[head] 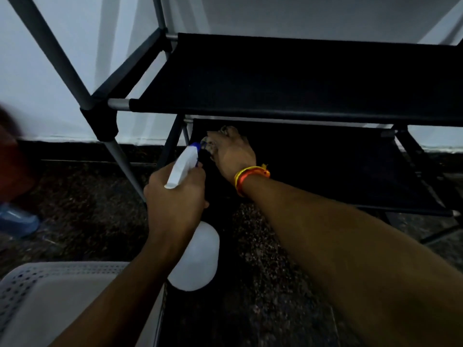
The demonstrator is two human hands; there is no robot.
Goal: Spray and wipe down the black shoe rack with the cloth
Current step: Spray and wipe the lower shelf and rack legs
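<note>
From the head view, the black shoe rack (pixel 288 78) stands straight ahead of the person against a pale wall (pixel 50 58), its fabric shelves running long from left to right. Both hands are down at the lower shelf (pixel 338 171), near its left end. The right hand (pixel 233 152) is the further forward of the two: it lies on that shelf with its fingers bunched over the cloth (pixel 213 144), of which only a small crumpled bit shows past the fingertips. An orange and yellow band (pixel 250 177) circles that wrist. The left hand (pixel 175 196) sits just in front of the shelf's near edge, closed round the neck of the white spray bottle (pixel 195 256), whose blue-tipped nozzle (pixel 196 146) points into the shelf, almost touching the cloth. Whether a finger is pressing the trigger cannot be told. Judging by this, the next wipe would run rightward along the shelf's length, and the right hand is placed for it.

The upper shelf (pixel 300 66) hangs above the hands. The floor (pixel 87 209) is dark and speckled; a pale perforated basket (pixel 62 296) sits at lower left, and something blue (pixel 17 221) lies blurred at the left edge
</note>
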